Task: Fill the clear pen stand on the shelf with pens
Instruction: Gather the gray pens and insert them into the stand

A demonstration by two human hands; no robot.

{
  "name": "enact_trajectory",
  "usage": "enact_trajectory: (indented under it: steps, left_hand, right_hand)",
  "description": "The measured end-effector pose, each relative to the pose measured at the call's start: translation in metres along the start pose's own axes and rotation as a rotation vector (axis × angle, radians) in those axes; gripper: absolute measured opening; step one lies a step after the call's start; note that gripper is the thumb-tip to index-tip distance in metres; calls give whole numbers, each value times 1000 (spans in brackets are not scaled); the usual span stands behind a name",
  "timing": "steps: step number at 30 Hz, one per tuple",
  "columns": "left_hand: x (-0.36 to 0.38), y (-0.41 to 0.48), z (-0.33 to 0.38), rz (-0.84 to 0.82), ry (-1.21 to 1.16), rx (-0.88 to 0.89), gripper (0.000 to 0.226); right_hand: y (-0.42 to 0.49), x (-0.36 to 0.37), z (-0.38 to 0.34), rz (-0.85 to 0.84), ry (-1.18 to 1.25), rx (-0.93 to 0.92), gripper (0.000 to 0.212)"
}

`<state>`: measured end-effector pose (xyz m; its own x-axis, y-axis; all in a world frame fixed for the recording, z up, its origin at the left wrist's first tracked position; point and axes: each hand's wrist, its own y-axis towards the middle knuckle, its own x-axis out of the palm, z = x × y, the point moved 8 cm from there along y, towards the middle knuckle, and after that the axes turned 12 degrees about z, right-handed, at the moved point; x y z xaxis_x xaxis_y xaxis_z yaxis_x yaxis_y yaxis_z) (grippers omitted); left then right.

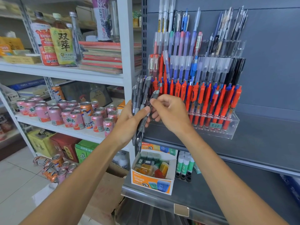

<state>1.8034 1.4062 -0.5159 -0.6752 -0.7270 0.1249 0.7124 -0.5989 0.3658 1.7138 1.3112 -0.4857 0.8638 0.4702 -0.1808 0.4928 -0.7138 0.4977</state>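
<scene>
The left hand (pixel 128 120) clasps a bundle of grey pens (pixel 140 101). The right hand (pixel 168 111) pinches one grey pen (pixel 154 96) from it, just left of the clear pen stand (pixel 233 127).

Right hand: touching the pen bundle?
Touching. Head view shows right hand fingertips pinching one grey pen in the bundle held by left hand.

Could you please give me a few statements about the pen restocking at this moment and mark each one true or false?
1. The left hand grips a bundle of grey pens. True.
2. The right hand is empty. False: it pinches one grey pen from the bundle.
3. The front row of the clear pen stand holds orange-red pens. True.
4. The pink cans stand right of the stand. False: they stand on the white shelf to its left.
</scene>
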Motion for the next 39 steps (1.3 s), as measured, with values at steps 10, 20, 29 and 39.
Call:
enact_trajectory:
  steps: [10,20,29,39]
  left_hand:
    - [3,0,6,-20,59,59,29]
    - [-26,7,-7,107,96,-1,22]
    - [-22,13,0,99,81,47,20]
    - [-28,21,12,149,22,49,21]
  right_hand:
    - [-3,14,9,-165,164,184,25]
    - [24,-21,-11,-12,212,68,19]
    - [38,-45,-26,219,25,-141,30]
    - [41,-34,-41,302,-216,-272,23]
